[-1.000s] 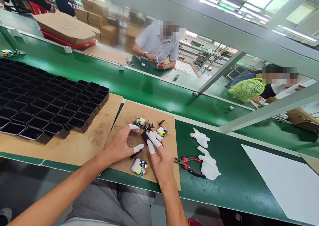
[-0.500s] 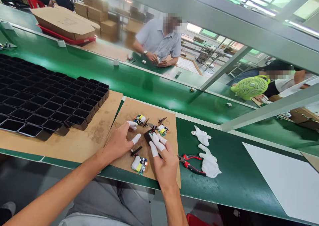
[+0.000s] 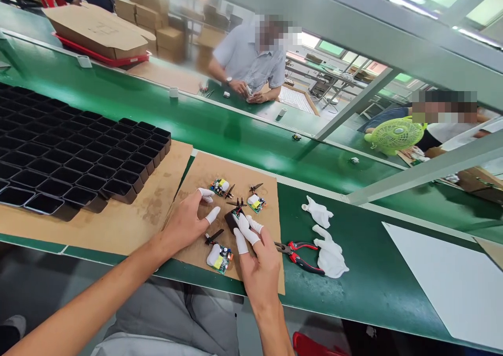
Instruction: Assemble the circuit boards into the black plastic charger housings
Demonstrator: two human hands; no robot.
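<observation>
A small black casing sits just below the middle of the frame, pinched between the white-capped fingertips of the right hand, with what looks like a bit of circuit board at its top edge; it hangs just above the brown cardboard sheet. The left hand hovers beside it to the left, fingers spread and holding nothing, its capped tips close to a loose circuit board; a second board lies just right of centre, a third near the sheet's lower edge, and small black clips are scattered between them. Red-handled pliers and white gloves lie on the green bench to the right; a black cell tray fills the left. The pinch looks light and the finger caps smooth, so the casing could slip or twist; the free hand could also nudge the loose parts.
</observation>
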